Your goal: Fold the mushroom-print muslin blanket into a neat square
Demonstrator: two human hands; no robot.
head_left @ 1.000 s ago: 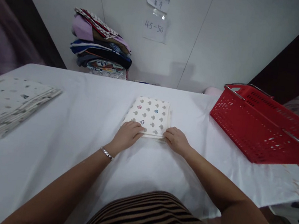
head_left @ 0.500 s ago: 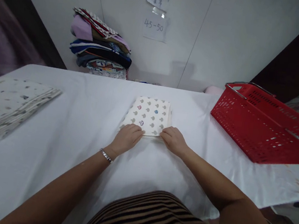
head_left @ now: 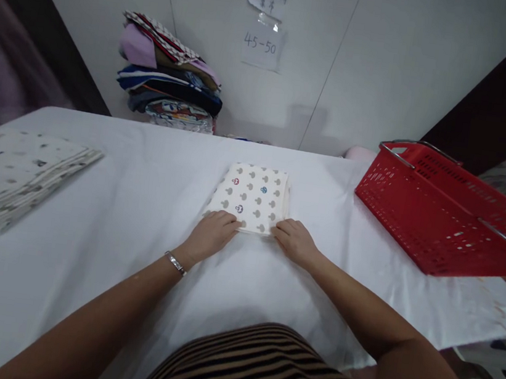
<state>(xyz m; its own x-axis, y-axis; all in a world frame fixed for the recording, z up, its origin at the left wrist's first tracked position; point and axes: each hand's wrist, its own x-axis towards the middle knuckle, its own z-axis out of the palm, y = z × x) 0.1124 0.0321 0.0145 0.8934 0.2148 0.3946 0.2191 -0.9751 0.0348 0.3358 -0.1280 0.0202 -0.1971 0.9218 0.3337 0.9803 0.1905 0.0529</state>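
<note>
A white folded cloth [head_left: 252, 195] printed with grey mushrooms and a few coloured ones lies flat in the middle of the table. My left hand [head_left: 215, 233] is closed on its near left corner, thumb at the edge and fingers on top. At the near right corner, my right hand [head_left: 295, 240] grips the cloth the same way. The fingertips are partly hidden against the fabric. A silver bracelet [head_left: 175, 262] circles my left wrist.
A larger folded white cloth [head_left: 25, 178] with a dark print lies at the left. On the right stands a red plastic basket [head_left: 445, 215] with metal handles. Piled fabrics [head_left: 169, 76] rise behind the white-covered table [head_left: 144, 169], against a wall with paper signs [head_left: 262, 43].
My hands have shifted slightly apart along the near edge. That edge of the cloth looks flatter and more even than before. The cloth has stayed in place.
</note>
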